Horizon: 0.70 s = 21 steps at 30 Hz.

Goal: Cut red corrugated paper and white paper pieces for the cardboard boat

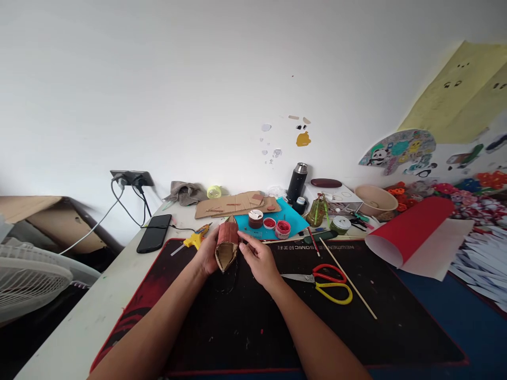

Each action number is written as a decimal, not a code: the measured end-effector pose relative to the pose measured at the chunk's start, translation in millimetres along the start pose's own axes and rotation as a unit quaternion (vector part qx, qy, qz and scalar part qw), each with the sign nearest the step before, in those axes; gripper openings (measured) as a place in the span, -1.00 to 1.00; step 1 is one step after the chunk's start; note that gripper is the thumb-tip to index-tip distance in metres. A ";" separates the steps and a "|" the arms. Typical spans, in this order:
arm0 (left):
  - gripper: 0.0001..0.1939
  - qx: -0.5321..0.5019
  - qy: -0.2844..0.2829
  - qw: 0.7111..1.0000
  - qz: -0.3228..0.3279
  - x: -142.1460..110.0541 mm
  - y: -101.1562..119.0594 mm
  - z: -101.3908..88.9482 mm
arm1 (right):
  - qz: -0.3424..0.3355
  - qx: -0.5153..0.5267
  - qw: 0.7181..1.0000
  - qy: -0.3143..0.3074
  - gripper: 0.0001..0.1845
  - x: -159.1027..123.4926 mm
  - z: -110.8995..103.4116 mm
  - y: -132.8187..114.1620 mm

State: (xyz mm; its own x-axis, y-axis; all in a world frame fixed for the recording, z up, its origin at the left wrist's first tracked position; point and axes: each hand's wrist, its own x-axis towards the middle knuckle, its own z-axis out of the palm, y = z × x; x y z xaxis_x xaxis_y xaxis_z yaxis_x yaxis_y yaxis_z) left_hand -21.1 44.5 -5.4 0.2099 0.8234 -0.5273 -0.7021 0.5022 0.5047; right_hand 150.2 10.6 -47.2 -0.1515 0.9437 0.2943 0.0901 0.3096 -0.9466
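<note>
A small cardboard model with pointed ends (227,237), its middle wrapped in a red-painted band and its near end hollow, is held above the black desk mat (245,322). My left hand (207,252) grips it from the left side, the fingers partly hidden behind it. At its right side is my right hand (259,259), index finger stretched out and thumb apart, fingertips at or very near the red band; whether they touch cannot be told. Beside my left hand lies a yellow hot glue gun (194,239). Scissors with red and yellow handles (332,283) rest right of my right hand.
Red paint jars (282,229) stand on a blue sheet (295,221), with cardboard pieces (214,207) behind. A thin wooden stick (352,282) crosses the mat. A phone (154,234) and white fan (35,279) are left; rolled red paper (412,232) is right.
</note>
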 end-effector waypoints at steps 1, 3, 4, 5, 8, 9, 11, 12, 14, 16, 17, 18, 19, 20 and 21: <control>-0.52 0.002 0.001 1.000 0.000 0.0 0.0 -0.2 | 0.002 0.001 1.000 -0.002 -0.45 -0.3 0.2 -1.1; -0.52 0.004 0.001 1.000 0.002 0.0 0.1 -0.7 | 0.006 0.002 1.000 -0.001 -0.46 -0.7 0.4 -3.2; -0.52 0.004 0.000 1.000 0.004 0.2 0.1 -0.8 | 0.010 0.004 1.000 0.000 -0.47 -0.9 0.5 -4.0; -0.54 0.002 -0.002 1.000 0.005 0.4 -0.1 -0.7 | 0.015 0.007 1.000 -0.001 -0.47 -1.1 0.7 -4.5; -0.59 -0.004 -0.008 1.000 0.012 0.9 -0.9 0.1 | 0.033 0.029 0.999 -0.012 -0.44 -1.5 2.0 -4.4; -0.59 -0.005 -0.010 1.000 0.014 0.8 -1.1 0.5 | 0.038 0.037 0.998 -0.016 -0.42 -1.7 2.5 -4.2; -0.58 -0.005 -0.011 1.000 0.016 -0.4 -1.5 1.4 | 0.043 0.047 0.998 -0.020 -0.41 -1.8 2.9 -4.2; -0.57 -0.004 -0.010 1.000 0.015 -1.5 -1.6 1.8 | 0.044 0.048 0.998 -0.017 -0.41 -1.7 2.7 -4.4; -0.53 0.002 -0.006 1.000 0.013 -4.6 -1.6 2.3 | 0.042 0.047 0.998 -0.003 -0.41 -1.1 1.4 -5.3; -0.48 0.009 -0.005 1.000 0.009 -8.4 -1.5 2.8 | 0.044 0.050 0.998 0.013 -0.37 0.2 -0.6 -6.3; -0.46 0.012 -0.007 1.000 0.008 -10.1 -1.5 3.1 | 0.048 0.054 0.997 0.020 -0.34 1.0 -1.5 -6.6; -0.46 0.015 -0.009 1.000 0.006 -11.6 -1.6 3.4 | 0.053 0.059 0.997 0.024 -0.31 1.8 -2.3 -6.8; -0.47 0.019 -0.012 1.000 0.004 -12.7 -1.8 3.7 | 0.059 0.065 0.996 0.029 -0.28 2.8 -2.7 -6.9; -0.49 0.022 -0.015 1.000 0.000 -13.4 -2.0 3.9 | 0.063 0.073 0.995 0.034 -0.26 3.7 -3.0 -7.0; -0.50 0.027 -0.017 0.999 -0.005 -13.6 -2.2 3.9 | 0.066 0.083 0.994 0.038 -0.25 4.6 -3.0 -7.1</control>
State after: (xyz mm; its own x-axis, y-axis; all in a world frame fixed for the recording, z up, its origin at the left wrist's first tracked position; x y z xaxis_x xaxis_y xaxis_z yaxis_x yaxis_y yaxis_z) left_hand -19.7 33.3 3.3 0.2397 0.8265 -0.5093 -0.6631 0.5226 0.5360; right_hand 151.7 13.0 -38.7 -0.0731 0.9828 0.1694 -0.0599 0.1653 -0.9844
